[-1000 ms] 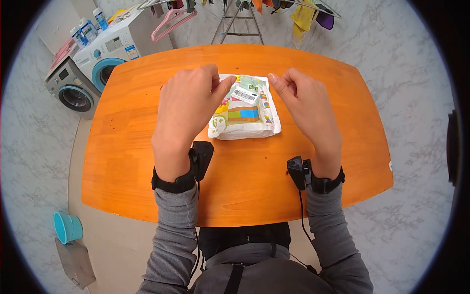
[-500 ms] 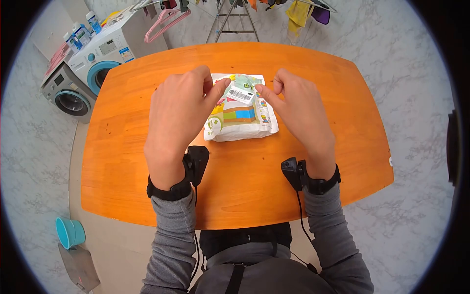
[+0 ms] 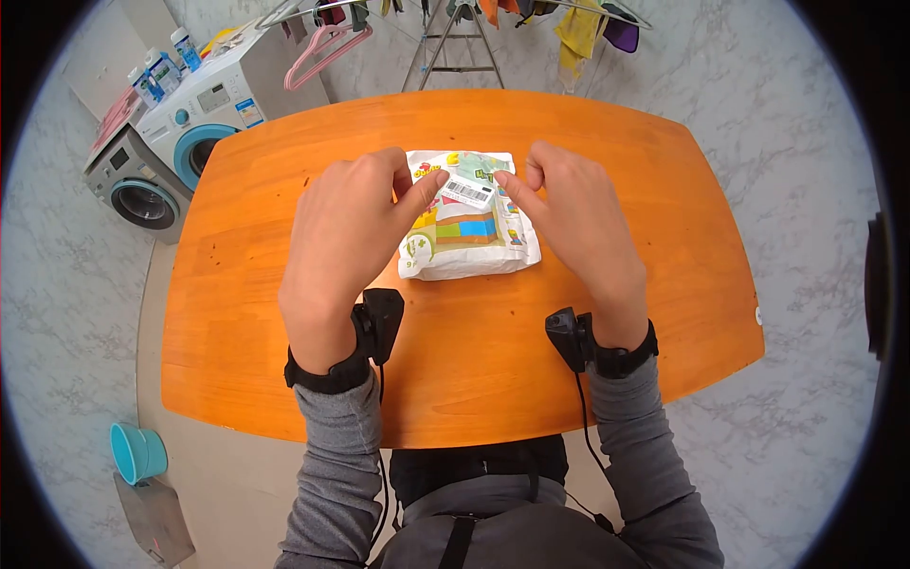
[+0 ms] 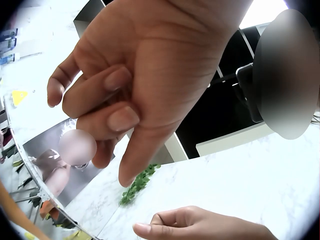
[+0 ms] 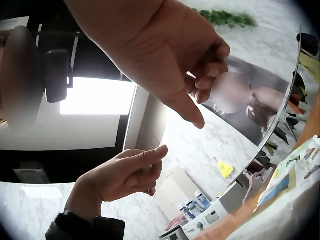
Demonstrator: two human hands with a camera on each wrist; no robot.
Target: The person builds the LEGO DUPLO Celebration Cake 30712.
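A white plastic package printed with colourful block pictures lies flat on the orange wooden table; a white barcode label is on its upper part. My left hand is held up over the package's left side, thumb pointing inward and fingers loosely curled. On the other side, my right hand mirrors it, its thumb overlapping the package's top right in the head view. Both wrist views show bare fingers with nothing between them, and a gap separates the two hands. Part of the package appears low in the right wrist view.
Two washing machines stand beyond the table's far left corner, with bottles on top. A drying rack with clothes and pink hangers is behind the table. A blue bucket sits on the floor at left.
My right hand has moved left toward my left hand, which has shifted slightly left too, so the gap between the thumbs is narrower. The package stays on the table.
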